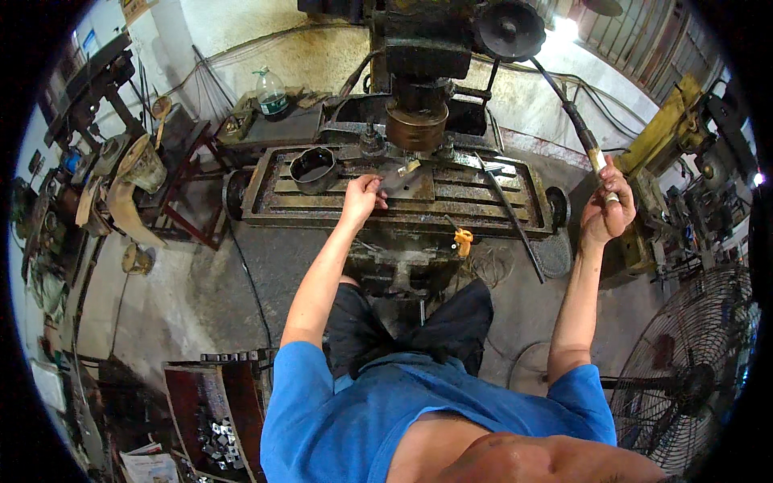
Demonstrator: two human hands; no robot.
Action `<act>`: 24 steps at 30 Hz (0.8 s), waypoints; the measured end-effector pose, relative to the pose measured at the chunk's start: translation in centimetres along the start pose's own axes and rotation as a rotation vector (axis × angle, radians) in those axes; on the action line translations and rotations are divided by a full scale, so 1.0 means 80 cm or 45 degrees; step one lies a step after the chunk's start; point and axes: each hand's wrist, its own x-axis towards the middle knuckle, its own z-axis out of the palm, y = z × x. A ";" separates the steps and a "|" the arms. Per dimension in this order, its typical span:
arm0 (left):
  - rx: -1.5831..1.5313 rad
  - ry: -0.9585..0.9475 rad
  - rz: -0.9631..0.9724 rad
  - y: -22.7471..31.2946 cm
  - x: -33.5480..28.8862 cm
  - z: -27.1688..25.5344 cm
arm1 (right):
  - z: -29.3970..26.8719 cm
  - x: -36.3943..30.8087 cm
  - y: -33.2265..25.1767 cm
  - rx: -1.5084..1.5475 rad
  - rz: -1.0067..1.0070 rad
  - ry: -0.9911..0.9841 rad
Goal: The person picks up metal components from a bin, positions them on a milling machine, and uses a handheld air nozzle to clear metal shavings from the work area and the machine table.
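Observation:
My right hand (609, 208) is closed round the pale-wrapped end of a long lever (576, 121), which runs up to a round black hub (509, 30) on the drilling or milling machine. My left hand (366, 198) is raised over the slotted machine table (290, 208), fingers pinched together. Just beyond its fingertips is a blurred dark piece with a pale yellowish end (409, 168), under the spindle head (416, 122); I cannot make out whether the fingers hold it. A dark round pot (313, 169) stands on the table left of this hand.
A long metal bar (515, 225) leans across the table's right front. A yellow fitting (462, 240) sits at the front edge. Behind stands a clear bottle (271, 93). A large fan (696, 378) is at lower right, a bin of metal parts (219, 443) at lower left.

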 end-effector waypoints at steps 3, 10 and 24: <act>-0.047 0.030 -0.026 -0.002 -0.001 0.000 | -0.001 -0.005 0.000 -0.015 0.006 0.003; 0.046 0.039 -0.011 -0.004 -0.001 -0.004 | 0.000 -0.018 0.006 0.013 -0.013 0.002; 0.217 0.107 0.052 0.016 -0.005 0.003 | -0.005 0.004 -0.008 -0.154 -0.020 0.014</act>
